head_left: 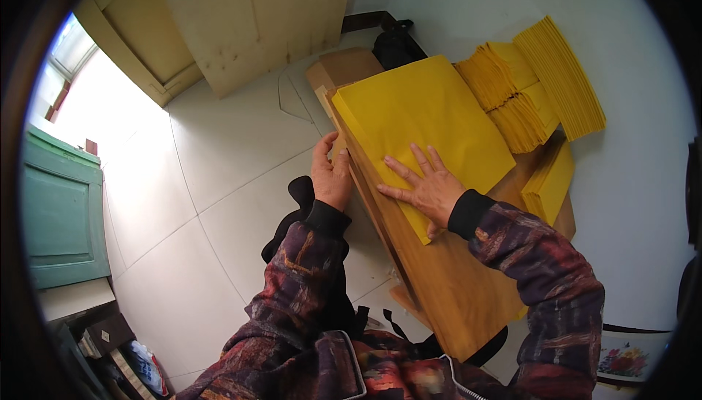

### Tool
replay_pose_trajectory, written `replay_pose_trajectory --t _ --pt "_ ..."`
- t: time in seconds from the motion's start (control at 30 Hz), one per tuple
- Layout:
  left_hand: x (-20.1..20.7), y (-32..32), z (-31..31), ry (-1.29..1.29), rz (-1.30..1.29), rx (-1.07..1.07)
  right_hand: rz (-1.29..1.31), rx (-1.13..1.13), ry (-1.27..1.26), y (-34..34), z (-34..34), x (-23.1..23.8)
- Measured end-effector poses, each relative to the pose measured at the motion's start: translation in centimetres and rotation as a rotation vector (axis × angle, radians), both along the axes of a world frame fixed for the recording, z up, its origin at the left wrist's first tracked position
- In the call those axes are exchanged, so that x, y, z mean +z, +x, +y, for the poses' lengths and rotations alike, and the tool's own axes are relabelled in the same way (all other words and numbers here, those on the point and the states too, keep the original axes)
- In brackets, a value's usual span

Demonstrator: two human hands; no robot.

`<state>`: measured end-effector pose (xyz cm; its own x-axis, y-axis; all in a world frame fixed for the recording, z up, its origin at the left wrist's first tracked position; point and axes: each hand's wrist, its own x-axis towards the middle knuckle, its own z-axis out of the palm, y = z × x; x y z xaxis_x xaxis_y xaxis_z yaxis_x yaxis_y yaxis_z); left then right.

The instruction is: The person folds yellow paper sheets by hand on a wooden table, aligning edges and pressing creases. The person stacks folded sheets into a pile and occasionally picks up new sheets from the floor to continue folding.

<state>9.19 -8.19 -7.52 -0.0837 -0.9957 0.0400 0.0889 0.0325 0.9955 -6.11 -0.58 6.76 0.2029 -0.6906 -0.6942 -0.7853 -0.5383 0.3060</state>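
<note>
Head view, and nearest us at the bottom edge comes a dark patterned jacket (274,312), both sleeves reaching up the frame. Between them slants the brown wooden table (461,290), and on it, right of centre, lies the big yellow sheet (439,111)! Plain, bright and four-sided it is, faintly rippled, with a thick-looking band down its left side. Its long axis runs from upper left to lower right, roughly along the table, one corner pointing down toward the person.

Right hand (433,189): palm down on the sheet's lower part, fingers fanned wide, pinching nothing. Left hand (333,177): fingers bent at the table's left edge, beside the sheet; whether it grips anything, I cannot tell. The right hand covers some of the lower edge, and single layer or several is hard to call.

Beyond, upper right, stand folded yellow piles (559,82), a smaller yellow pile (550,180) below them, partly cut off by the sleeve. Farther up sit a brown box (347,65) and a black bag (397,47), its shape hard to make out.
</note>
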Motion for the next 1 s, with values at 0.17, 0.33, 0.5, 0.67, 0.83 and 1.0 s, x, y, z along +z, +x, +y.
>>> replay_pose_trajectory --t 0.17,0.33,0.5,0.67,0.83,1.0 --pt "0.2 0.0 0.0 0.043 0.05 -0.005 -0.023 0.009 0.001 0.0 -0.1 0.2" --pt "-0.5 -0.5 -0.4 -0.221 -0.2 0.027 -0.106 -0.058 -0.098 -0.8 1.3 -0.3" --pt "-0.9 0.1 -1.4 -0.47 -0.297 0.027 -0.833 -0.497 -0.839 -3.3 10.7 -1.9" --pt "-0.1 -0.3 -1.2 -0.626 -0.324 -0.051 -1.064 -1.467 -1.032 -2.1 20.9 -6.0" --pt "0.4 -2.1 -1.4 -0.63 -0.33 -0.123 -0.955 -1.355 -1.18 -3.2 25.1 -7.4" --pt "0.0 -3.5 -2.8 -0.63 -0.304 -0.105 -0.75 -1.327 -1.323 -9.3 28.6 -8.5"
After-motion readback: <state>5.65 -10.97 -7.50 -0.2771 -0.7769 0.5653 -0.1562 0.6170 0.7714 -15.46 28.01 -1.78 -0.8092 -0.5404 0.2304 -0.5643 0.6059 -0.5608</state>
